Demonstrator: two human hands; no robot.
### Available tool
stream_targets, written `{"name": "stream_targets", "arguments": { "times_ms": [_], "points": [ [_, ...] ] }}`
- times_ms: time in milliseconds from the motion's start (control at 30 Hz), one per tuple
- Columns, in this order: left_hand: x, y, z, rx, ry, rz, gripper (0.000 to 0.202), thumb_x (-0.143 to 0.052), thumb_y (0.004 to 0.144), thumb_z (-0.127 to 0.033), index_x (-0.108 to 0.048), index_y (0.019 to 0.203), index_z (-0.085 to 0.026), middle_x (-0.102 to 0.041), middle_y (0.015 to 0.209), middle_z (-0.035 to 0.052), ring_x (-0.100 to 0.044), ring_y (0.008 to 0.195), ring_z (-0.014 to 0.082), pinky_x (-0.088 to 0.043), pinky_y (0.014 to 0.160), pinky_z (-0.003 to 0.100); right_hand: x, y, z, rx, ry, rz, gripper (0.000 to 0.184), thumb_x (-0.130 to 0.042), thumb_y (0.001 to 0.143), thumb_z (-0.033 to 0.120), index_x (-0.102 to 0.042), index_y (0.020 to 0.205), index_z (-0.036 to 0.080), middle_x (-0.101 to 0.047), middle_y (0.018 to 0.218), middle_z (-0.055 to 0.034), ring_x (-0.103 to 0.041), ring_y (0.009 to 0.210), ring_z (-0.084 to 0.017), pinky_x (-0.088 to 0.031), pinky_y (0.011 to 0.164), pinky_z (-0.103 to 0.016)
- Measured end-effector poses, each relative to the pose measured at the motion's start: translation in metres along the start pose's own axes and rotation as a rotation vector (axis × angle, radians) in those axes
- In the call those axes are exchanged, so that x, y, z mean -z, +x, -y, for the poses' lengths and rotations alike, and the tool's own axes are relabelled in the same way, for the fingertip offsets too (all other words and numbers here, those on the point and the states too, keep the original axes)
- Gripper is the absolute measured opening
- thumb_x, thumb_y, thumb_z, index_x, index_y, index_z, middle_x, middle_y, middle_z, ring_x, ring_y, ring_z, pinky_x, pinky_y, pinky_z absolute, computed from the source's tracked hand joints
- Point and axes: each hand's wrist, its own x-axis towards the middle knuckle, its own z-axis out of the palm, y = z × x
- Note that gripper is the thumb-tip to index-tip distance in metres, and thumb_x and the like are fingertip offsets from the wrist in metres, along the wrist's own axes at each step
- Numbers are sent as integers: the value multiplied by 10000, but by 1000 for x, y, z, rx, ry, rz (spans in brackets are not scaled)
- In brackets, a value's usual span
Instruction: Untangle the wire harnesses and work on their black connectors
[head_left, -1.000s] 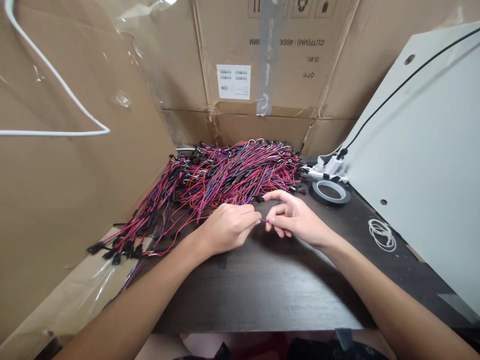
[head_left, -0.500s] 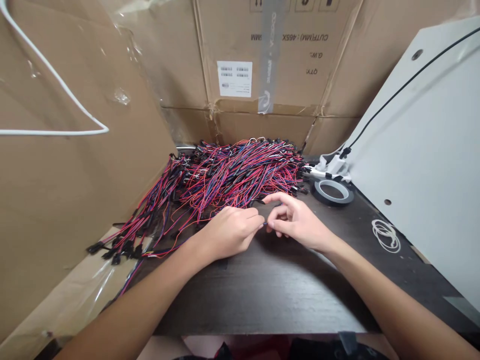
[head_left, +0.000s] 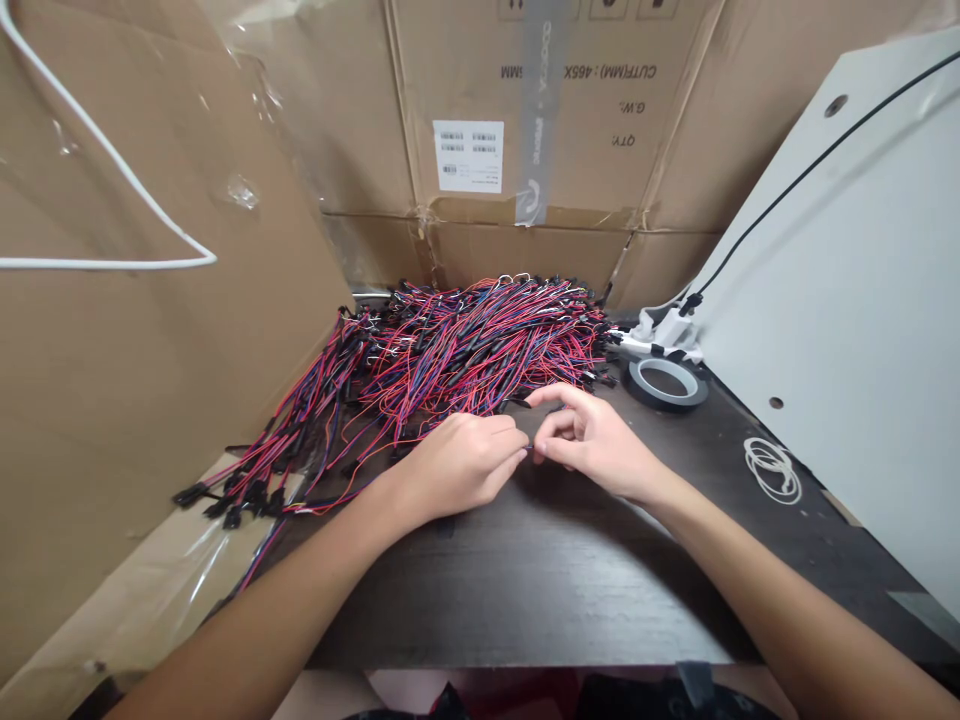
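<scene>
Between my two hands a short stretch of thin dark wire (head_left: 529, 448) shows. My left hand (head_left: 474, 458) is closed on it, back of the hand up, its fingers pressed together. From the other side my right hand (head_left: 589, 440) pinches the wire between thumb and fingers, with the index finger arched toward a small black piece (head_left: 517, 403); I cannot tell whether it touches it. Just beyond both hands lies a big heap of red, blue and black wire harnesses (head_left: 480, 345). Most of the held wire is hidden by the fingers.
A roll of black tape (head_left: 642, 397) lies right of the heap, near a white plug (head_left: 673, 328) with a black cable. Farther right are a coiled white cord (head_left: 772, 470) and a white panel (head_left: 847, 270). Cardboard (head_left: 465, 245) walls the back and left of the dark table (head_left: 525, 600).
Almost nothing differs. Both hands keep the same place and grip on the wire, and the view has shifted very slightly.
</scene>
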Motion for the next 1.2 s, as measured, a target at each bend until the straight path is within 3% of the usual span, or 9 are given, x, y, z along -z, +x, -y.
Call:
{"name": "stream_targets", "arguments": {
  "times_ms": [267, 633, 933, 1200],
  "points": [
    [1, -1, 1, -21, 49, -16, 242, -409, 912, -155, -648, 879, -134, -556, 690, 19, -520, 590, 110, -380, 514, 217, 1, -1, 1, 15, 10, -1, 382, -521, 708, 79, -443, 1072, 164, -612, 626, 29, -526, 554, -88, -353, 501, -190],
    [0, 0, 2, -6, -3, -50, 258, -428, 919, -178, -661, 828, -113, -577, 689, 36, -526, 602, 117, -420, 549, 226, 0, 0, 3, 12, 11, -6, 377, -524, 699, 95, -448, 1062, 160, -618, 638, 22, -551, 570, -100, -361, 517, -204],
    [-3, 1, 0, 100, -200, -134, 149, -507, 878, -147, -638, 809, -125, -615, 722, 24, -555, 616, 98, -438, 583, 208, 1, -2, 7, 30, 0, -25, 371, -547, 701, 127, -452, 1058, 168, -628, 648, 10, -576, 602, -126, -376, 555, -233],
    [-3, 2, 0, 145, -222, -90, 138, -509, 872, -141, -635, 819, -125, -617, 742, 26, -561, 636, 106, -437, 614, 217, 2, -1, 6, 31, 5, -34, 391, -556, 696, 126, -448, 1070, 155, -636, 648, 4, -580, 619, -127, -408, 613, -244]
  ]
}}
